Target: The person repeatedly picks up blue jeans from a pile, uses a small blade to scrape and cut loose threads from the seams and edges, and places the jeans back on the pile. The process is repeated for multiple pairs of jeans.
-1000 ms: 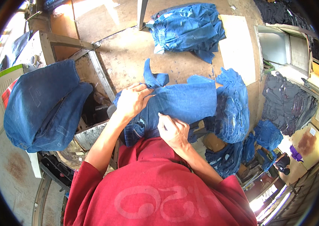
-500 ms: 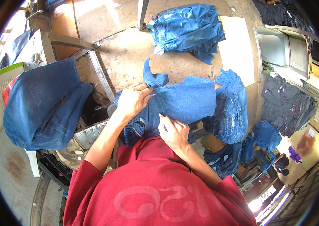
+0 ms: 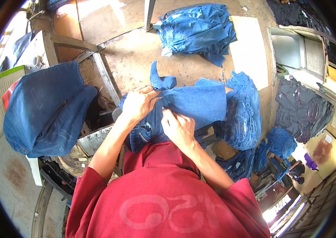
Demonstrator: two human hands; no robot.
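two hands (image 3: 139, 105) (image 3: 180, 129) on one garment (image 3: 199, 101)

Bright glare bleaches the upper left, and fisheye distortion bends edges.

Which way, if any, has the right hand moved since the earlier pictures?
Yes: the right hand has moved forward and slightly left, judged against the grey post.

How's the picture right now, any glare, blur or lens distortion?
Head view: black fisheye rim, edges curving near it; head view: pale board brightly lit, patches upper left and lower right washed out; head view: left hand and right hand fairly sharp.
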